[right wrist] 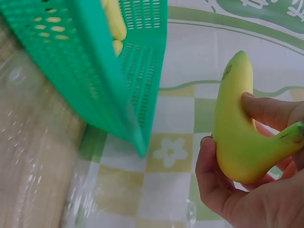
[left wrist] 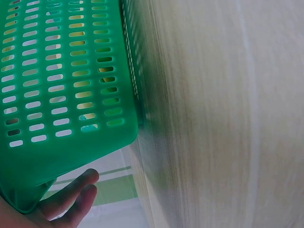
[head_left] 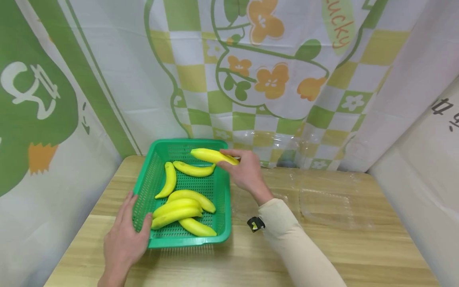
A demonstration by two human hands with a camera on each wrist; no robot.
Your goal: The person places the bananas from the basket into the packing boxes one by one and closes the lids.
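My right hand (head_left: 245, 169) pinches a yellow banana (head_left: 209, 155) between thumb and fingers, above the far right part of a green plastic basket (head_left: 226, 191). In the right wrist view, the curved banana (right wrist: 232, 118) has a greenish tip and stem. Inside the basket lie several more bananas: one upright along the left (head_left: 168, 181), one crosswise near the back (head_left: 193, 170), and an overlapping group (head_left: 179, 207) toward the front. My left hand (head_left: 125, 241) rests at the basket's near left corner, thumb at the rim, fingers fairly straight along the outer side.
Crinkled clear plastic packaging (head_left: 328, 201) covers part of the wooden table (head_left: 358, 247) right of the basket. A patterned curtain (head_left: 251, 115) hangs behind the table, and white printed panels stand at both sides. A small black tag (head_left: 255, 224) is at the right cuff.
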